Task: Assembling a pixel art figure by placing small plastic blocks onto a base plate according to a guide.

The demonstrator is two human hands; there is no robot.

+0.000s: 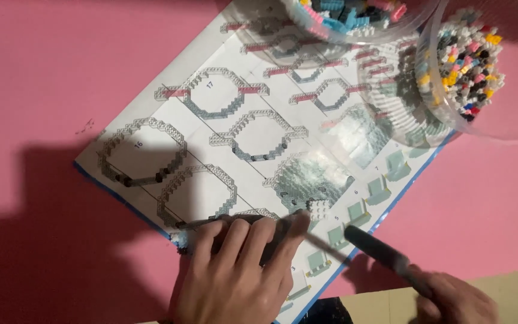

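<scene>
At the bottom centre of the frame the left hand (235, 276) lies palm down, its fingers (259, 231) stretched flat and pressing on a small grey brick build, most of it hidden under them; only a pale studded piece (318, 209) shows just past the fingertips. At the lower right the right hand (457, 300) has its fingers closed around the handle of dark tweezers (379, 252), whose thin tip reaches up and left, ending just beside the studded piece. Both rest on a printed instruction sheet (151, 120) with a blue edge, showing grey ring-shaped building steps, lying tilted across the pink worktop (43, 72). At the top of the frame sits a clear tub (355, 18) of blue, pink and dark bricks, and at the upper right a second clear tub (463, 66) holds mixed white, yellow, pink and black bricks, both partly overlapping the sheet.
</scene>
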